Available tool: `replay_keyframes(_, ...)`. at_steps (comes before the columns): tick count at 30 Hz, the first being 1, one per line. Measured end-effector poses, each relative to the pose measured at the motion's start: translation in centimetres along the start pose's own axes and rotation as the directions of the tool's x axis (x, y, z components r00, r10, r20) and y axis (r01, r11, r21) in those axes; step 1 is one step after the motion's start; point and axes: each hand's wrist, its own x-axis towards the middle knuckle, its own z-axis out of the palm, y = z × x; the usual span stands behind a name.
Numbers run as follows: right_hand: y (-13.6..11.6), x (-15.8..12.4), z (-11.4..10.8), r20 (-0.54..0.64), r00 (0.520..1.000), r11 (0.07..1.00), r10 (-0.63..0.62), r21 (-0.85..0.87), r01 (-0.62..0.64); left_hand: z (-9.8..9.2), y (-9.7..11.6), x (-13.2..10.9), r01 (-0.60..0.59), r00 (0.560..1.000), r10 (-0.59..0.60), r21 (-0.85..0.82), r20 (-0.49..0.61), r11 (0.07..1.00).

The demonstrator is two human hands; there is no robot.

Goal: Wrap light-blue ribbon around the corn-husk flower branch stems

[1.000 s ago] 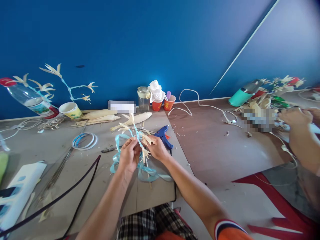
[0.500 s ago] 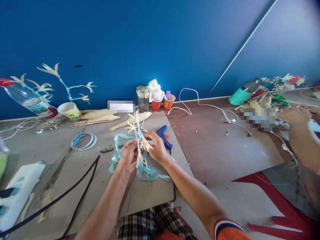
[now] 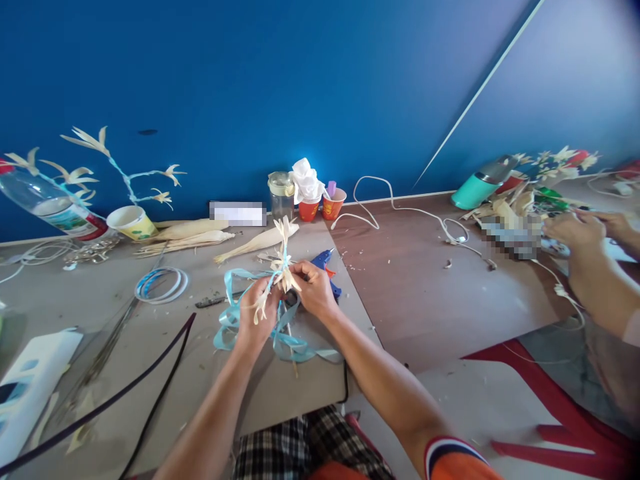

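Observation:
Between my hands, above the table, is a flower stem [image 3: 283, 270] with pale husk-like petals and light blue wrapping. My left hand [image 3: 258, 312] is closed around its lower left side, fingers partly hidden by a blossom. The fingers of my right hand [image 3: 314, 288] pinch it from the right, close to the middle blossoms. Loops of light blue ribbon [image 3: 300, 348] lie below and to the left of my hands. Just behind my right hand rests a blue glue gun [image 3: 323, 259], partly covered by it. A dark knife-like tool [image 3: 211, 302] lies to the left.
Ribbon rolls [image 3: 161, 285], dried husks [image 3: 260, 241] and a paper cup [image 3: 131, 223] with a flower branch are at left. A jar [image 3: 281, 193] and red cups stand by the wall. A white cable [image 3: 425, 211] crosses the right table, near another person's hands [image 3: 580, 233].
The flower stem has turned and tilted, its lower blossom swinging left over my left hand. My right hand now hides more of the glue gun. The whole view has shifted slightly.

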Motion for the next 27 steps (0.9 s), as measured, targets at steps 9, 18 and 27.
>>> replay_keyframes(9,0.4,0.2,0.6,0.055,0.982,0.967,0.180,0.175,-0.187,0.3,-0.1,0.2,0.012,0.998,-0.017,0.079,0.056,0.997)
replay_keyframes(18,-0.5,-0.6,1.3,-0.006,0.984,0.972,0.176,0.157,-0.173,1.3,-0.8,0.1,0.106,0.994,-0.107,-0.257,0.010,0.961)
replay_keyframes(27,-1.6,-1.3,1.7,0.063,0.966,0.916,0.250,0.309,-0.258,1.7,-0.8,0.5,0.186,0.982,-0.162,-0.572,0.092,0.799)
